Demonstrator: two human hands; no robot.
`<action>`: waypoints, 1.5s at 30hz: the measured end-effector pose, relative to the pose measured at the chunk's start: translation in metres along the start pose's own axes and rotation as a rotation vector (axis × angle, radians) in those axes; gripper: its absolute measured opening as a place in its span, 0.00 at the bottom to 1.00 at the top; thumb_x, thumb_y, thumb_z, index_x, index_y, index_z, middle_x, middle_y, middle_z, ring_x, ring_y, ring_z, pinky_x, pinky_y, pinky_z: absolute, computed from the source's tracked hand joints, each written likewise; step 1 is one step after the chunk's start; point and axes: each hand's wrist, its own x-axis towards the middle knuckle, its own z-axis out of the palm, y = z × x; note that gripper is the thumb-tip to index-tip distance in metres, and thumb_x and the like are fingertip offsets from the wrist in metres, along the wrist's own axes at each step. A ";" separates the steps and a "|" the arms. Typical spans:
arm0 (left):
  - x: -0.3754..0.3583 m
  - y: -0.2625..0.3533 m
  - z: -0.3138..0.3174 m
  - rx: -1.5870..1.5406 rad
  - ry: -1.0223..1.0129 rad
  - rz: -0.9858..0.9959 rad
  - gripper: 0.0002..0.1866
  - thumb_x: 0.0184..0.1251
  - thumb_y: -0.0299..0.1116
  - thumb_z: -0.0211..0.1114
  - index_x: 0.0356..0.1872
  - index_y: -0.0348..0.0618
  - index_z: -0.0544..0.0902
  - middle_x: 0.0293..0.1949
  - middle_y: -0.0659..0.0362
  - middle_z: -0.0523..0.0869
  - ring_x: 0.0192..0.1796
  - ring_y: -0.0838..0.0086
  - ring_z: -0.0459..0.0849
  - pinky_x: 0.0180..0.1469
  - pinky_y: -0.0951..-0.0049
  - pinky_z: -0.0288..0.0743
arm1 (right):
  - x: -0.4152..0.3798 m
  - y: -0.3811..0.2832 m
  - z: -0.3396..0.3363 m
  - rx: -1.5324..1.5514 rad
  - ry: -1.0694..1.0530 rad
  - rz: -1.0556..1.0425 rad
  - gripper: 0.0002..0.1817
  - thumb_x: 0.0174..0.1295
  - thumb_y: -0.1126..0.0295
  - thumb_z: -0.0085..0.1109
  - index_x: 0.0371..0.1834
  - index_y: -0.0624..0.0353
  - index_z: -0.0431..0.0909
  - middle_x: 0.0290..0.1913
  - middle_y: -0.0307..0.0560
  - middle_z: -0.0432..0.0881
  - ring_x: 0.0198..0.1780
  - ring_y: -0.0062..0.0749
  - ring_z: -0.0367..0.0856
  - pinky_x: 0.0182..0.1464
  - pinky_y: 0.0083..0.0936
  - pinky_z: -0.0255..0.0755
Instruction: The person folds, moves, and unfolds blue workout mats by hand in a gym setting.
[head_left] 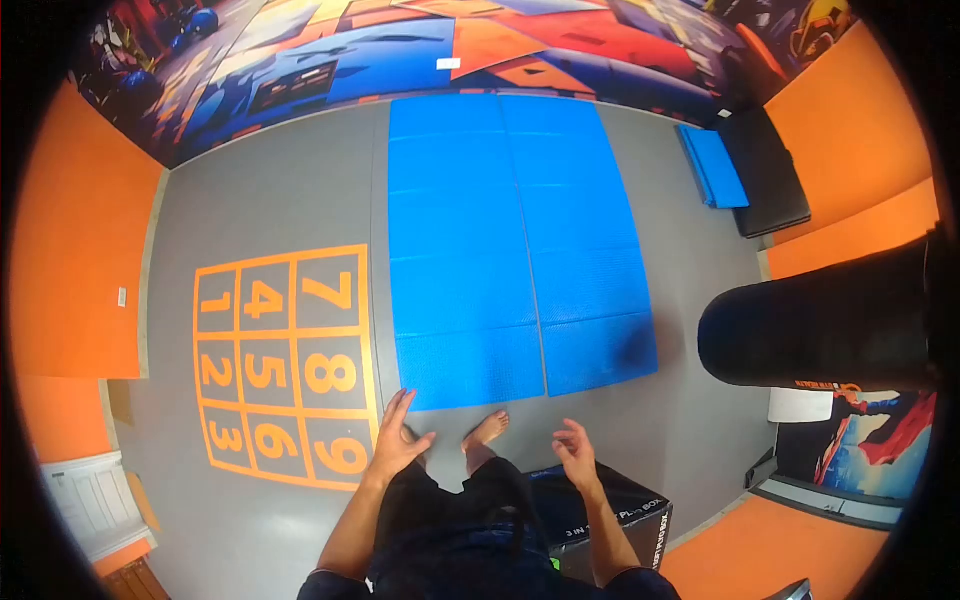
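Note:
My left hand (pixel 397 440) is held out in front of my left leg with its fingers apart and nothing in it. On the other side, my right hand (pixel 574 454) hangs in the air near a black box (pixel 640 520) with white lettering; its fingers are partly curled and apart, and it holds nothing. Two blue mats (pixel 460 250) lie side by side on the grey floor ahead of my feet. One bare foot (pixel 487 430) shows close to the near edge of the mats; the other is mostly hidden behind my left hand.
An orange number grid (pixel 368 350) is marked on the floor at left. A black punching bag (pixel 800 325) hangs at right. Beyond it, a folded blue mat (pixel 713 167) rests against a black pad (pixel 765 175). A white slatted object (pixel 95 505) stands at lower left.

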 end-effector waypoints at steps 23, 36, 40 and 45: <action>0.140 -0.465 0.182 0.044 0.176 -0.318 0.49 0.46 0.29 0.78 0.71 0.39 0.57 0.68 0.39 0.65 0.71 0.45 0.65 0.72 0.52 0.61 | 0.289 0.391 0.048 -0.647 -0.075 -0.001 0.30 0.57 0.68 0.71 0.65 0.52 0.73 0.61 0.43 0.80 0.57 0.38 0.80 0.48 0.33 0.80; 0.220 -0.650 0.260 0.327 0.498 -0.414 0.50 0.45 0.33 0.78 0.71 0.39 0.58 0.65 0.42 0.67 0.69 0.45 0.63 0.72 0.50 0.57 | 0.400 0.548 0.072 -0.804 0.031 -0.174 0.42 0.51 0.67 0.75 0.71 0.57 0.64 0.67 0.56 0.72 0.67 0.53 0.71 0.67 0.42 0.69; 0.227 -0.657 0.260 0.420 0.483 -0.499 0.50 0.45 0.35 0.78 0.70 0.43 0.59 0.65 0.44 0.66 0.69 0.45 0.62 0.70 0.47 0.59 | 0.404 0.579 0.064 -0.830 0.186 -0.131 0.47 0.48 0.69 0.76 0.73 0.60 0.60 0.69 0.61 0.69 0.70 0.56 0.67 0.69 0.44 0.67; 0.246 -0.668 0.255 0.445 0.617 -0.617 0.44 0.47 0.39 0.78 0.67 0.44 0.66 0.60 0.46 0.70 0.67 0.47 0.65 0.66 0.45 0.62 | 0.420 0.593 0.054 -0.621 0.241 -0.019 0.49 0.47 0.71 0.76 0.75 0.60 0.61 0.70 0.56 0.69 0.67 0.51 0.69 0.69 0.42 0.66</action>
